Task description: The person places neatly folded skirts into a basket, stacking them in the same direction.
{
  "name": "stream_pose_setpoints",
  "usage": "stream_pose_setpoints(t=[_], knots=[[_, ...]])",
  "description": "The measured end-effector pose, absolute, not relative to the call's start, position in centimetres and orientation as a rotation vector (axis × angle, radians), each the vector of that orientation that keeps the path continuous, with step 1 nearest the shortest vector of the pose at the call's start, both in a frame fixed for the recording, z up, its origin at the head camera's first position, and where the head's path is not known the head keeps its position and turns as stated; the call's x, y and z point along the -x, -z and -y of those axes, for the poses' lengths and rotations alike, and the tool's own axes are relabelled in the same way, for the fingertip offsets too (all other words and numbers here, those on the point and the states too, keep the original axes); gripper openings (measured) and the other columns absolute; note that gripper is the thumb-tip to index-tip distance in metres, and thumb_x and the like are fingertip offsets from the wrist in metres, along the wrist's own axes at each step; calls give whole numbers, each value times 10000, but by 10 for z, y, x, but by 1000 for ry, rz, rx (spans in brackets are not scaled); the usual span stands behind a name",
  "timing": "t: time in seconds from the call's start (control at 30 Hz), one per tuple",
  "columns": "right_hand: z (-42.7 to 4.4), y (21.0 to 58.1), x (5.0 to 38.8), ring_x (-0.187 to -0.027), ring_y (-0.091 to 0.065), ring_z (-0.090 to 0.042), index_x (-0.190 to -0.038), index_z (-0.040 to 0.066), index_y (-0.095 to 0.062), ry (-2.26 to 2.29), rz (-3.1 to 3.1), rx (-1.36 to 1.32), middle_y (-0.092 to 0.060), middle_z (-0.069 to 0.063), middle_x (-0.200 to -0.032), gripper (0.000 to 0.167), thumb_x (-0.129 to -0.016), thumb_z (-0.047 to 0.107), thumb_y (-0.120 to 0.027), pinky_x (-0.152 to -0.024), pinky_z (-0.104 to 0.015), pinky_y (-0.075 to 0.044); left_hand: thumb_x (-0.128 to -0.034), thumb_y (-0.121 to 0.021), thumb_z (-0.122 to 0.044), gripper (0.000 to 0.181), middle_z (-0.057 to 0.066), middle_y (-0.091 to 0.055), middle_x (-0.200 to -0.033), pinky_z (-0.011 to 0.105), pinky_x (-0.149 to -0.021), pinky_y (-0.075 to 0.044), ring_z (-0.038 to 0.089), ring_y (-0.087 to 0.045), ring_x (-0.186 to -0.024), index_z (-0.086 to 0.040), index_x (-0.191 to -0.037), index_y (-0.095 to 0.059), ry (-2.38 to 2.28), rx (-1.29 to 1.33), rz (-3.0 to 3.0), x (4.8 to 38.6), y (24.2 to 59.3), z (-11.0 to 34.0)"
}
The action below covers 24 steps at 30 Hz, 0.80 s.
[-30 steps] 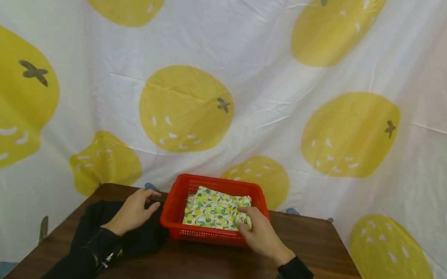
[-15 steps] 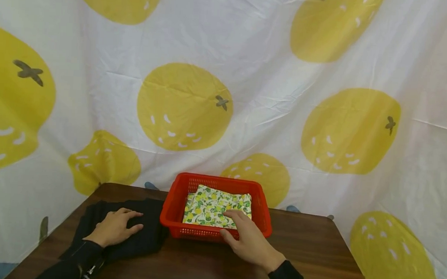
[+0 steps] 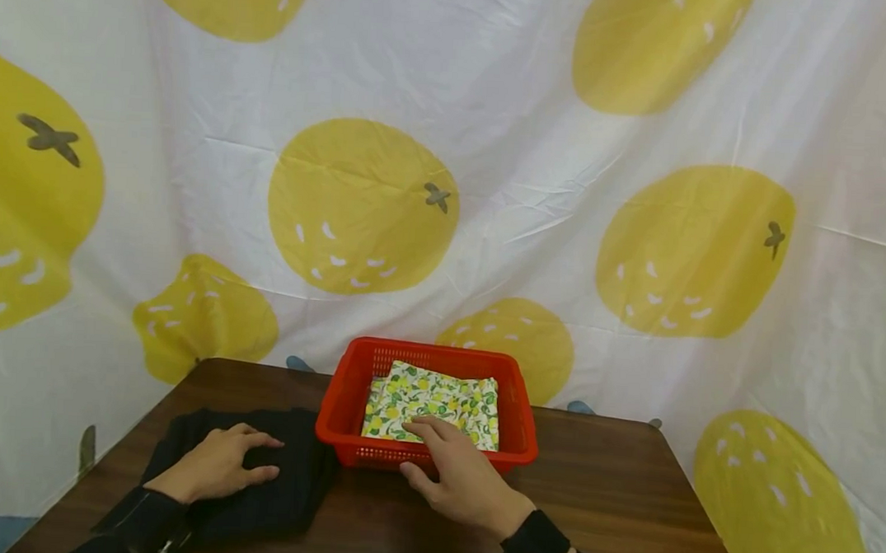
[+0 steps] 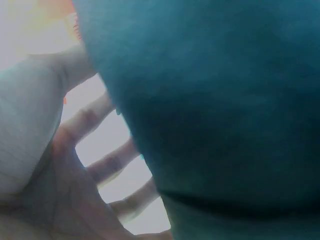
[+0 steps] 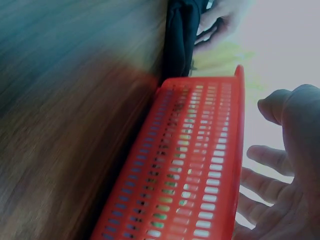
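Note:
A folded black cloth (image 3: 278, 475) lies on the left of the table. My left hand (image 3: 215, 464) is over it with fingers spread and relaxed; whether the fingertips touch it I cannot tell. The left wrist view shows the cloth (image 4: 215, 100) large and dark teal, covering the fingertips. To the right sits a red plastic basket (image 3: 340, 396) holding a folded white cloth with a lemon print (image 3: 430, 395). Over the basket's front rim is my right hand (image 3: 471, 482), fingers loosely bent, holding nothing. In the right wrist view its fingers (image 5: 267, 187) are beside the perforated basket wall (image 5: 200, 150).
The brown wooden table (image 3: 612, 482) extends to the right of the basket and in front of it. A white curtain with large yellow lemons (image 3: 529, 165) hangs behind and at both sides.
My left hand has moved down and left from beside the basket to over the black cloth. My right hand has shifted left along the basket's front rim. The basket stays in place.

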State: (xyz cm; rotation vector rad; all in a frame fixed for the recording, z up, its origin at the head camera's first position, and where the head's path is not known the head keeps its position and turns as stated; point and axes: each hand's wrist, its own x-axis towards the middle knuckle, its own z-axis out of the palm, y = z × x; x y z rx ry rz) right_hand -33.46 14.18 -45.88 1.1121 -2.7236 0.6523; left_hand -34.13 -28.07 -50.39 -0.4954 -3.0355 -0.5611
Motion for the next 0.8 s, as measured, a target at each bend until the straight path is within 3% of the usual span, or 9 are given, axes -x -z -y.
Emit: stream_pose_setpoints(t=[0.13, 0.3, 0.53, 0.8], knots=[[-131, 457, 331, -1595, -616, -286, -1696, 167, -572, -599, 2690, -1172, -596, -96, -1741, 564, -1207, 436, -657, -1309, -535, -543, -1031, -905, -375, 464, 257, -726, -1413, 816, -1072, -543, 619, -680, -1255, -149, -1426, -818, 607, 564, 3058, 333, 497, 282], [-119, 459, 327, -1579, -624, -265, -1698, 172, -567, -527, 2613, -1297, -612, -79, -1716, 566, -1208, 441, -651, -1315, -502, -542, -1006, -933, -352, 435, 179, -727, -1344, 796, -1024, -576, 564, -699, -1209, -175, -1390, -833, 690, 640, 3086, 324, 491, 285], [-92, 463, 317, -1655, -545, -226, -1703, 186, -562, -418, 2536, -1500, -574, -36, -1766, 538, -1219, 413, -625, -1374, -450, -476, -977, -956, -372, 428, 135, -724, -1374, 829, -1033, -550, 563, -671, -1279, -232, -1365, -844, 803, 720, 3129, 311, 488, 283], [-65, 473, 310, -1691, -496, -130, -1717, 251, -559, -215, 2643, -1731, -538, 50, -1808, 535, -1230, 471, -583, -1384, -357, -446, -996, -932, -385, 445, 110, -717, -1391, 737, -958, -572, 399, -645, -1200, -241, -1408, -846, 805, 896, 3123, 299, 484, 267]])
